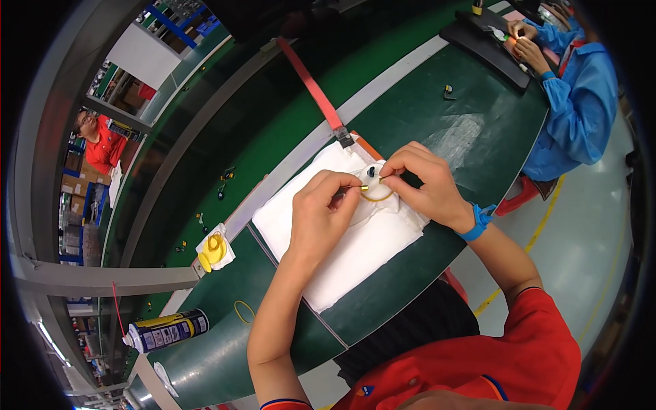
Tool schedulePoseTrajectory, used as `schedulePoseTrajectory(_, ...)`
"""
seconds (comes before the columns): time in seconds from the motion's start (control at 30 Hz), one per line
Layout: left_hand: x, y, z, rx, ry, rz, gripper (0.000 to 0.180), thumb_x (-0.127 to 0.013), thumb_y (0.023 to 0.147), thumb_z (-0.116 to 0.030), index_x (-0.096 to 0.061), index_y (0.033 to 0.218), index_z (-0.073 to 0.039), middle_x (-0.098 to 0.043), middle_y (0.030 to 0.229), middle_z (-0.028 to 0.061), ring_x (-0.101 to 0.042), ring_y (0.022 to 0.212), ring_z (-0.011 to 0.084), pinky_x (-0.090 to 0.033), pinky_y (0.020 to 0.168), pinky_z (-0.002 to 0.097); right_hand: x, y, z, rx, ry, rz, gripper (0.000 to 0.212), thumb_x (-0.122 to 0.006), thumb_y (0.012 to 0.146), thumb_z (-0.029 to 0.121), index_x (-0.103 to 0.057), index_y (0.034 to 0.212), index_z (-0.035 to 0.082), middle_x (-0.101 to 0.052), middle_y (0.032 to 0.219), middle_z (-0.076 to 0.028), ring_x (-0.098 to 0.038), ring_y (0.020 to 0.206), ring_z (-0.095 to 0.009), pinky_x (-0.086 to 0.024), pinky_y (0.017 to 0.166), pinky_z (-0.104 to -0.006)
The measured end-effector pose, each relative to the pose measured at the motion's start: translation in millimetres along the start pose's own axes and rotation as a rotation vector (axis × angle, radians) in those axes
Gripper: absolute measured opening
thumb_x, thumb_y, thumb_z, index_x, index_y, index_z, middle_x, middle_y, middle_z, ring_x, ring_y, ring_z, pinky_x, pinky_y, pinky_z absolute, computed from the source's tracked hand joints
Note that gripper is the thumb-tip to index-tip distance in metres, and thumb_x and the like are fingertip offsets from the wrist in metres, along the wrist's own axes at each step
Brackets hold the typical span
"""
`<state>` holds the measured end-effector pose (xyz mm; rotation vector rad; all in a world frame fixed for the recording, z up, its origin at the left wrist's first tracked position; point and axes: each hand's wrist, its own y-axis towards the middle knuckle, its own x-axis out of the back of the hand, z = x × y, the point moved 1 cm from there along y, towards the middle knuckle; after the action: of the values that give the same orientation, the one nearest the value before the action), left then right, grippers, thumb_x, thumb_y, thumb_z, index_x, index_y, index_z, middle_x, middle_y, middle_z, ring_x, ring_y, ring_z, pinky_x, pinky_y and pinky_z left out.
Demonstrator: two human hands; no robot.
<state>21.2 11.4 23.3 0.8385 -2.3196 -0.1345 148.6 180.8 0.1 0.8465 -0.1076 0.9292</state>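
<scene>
Left hand (320, 210): fingertips pinching 1 small yellow cylinder (364, 187)
Right hand (425, 183): fingertips nearly meeting; cannot tell if gripping
Cylinder's place: between the hands, above white sheet (362, 254)
Handling: probably light, stiff, slippery; best held mid-length

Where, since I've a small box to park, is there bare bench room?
Bare bench lies between the white sheet and the black mat, around one small part; also between the spray can and the left forearm, beside a yellow loop. The sheet's far half is crowded by the left hand and right hand.
</scene>
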Motion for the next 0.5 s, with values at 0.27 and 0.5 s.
schedulePoseTrajectory(0.27, -2.3, 6.7, -8.6, -0.151, 0.215, 0.06, 0.013, -0.072, 0.085, -0.001, -0.072, 0.098, -0.002, -0.066, 0.096, 0.0096, -0.065, 0.075, 0.0227, -0.053, 0.068, 0.0331, 0.0, -0.8, -1.6, -0.002, 0.005, -0.006, 0.013, -0.074, 0.079, -0.004, -0.067, 0.089, 0.001, -0.067, 0.086, -0.007, -0.06, 0.079, -0.02, -0.049, 0.071, -0.0309)
schedulePoseTrajectory(0.5, -7.4, 19.0, -25.2, -0.242, 0.404, 0.173, 0.011, -0.067, 0.081, 0.0, -0.068, 0.092, 0.001, -0.064, 0.088, 0.0166, -0.066, 0.084, 0.034, -0.056, 0.074, 0.0434, -1.2, -1.0, -2.1, 0.0, -0.021, 0.018, 0.014, -0.076, 0.078, -0.003, -0.067, 0.088, 0.002, -0.065, 0.083, -0.007, -0.06, 0.078, -0.022, -0.048, 0.069, -0.0324)
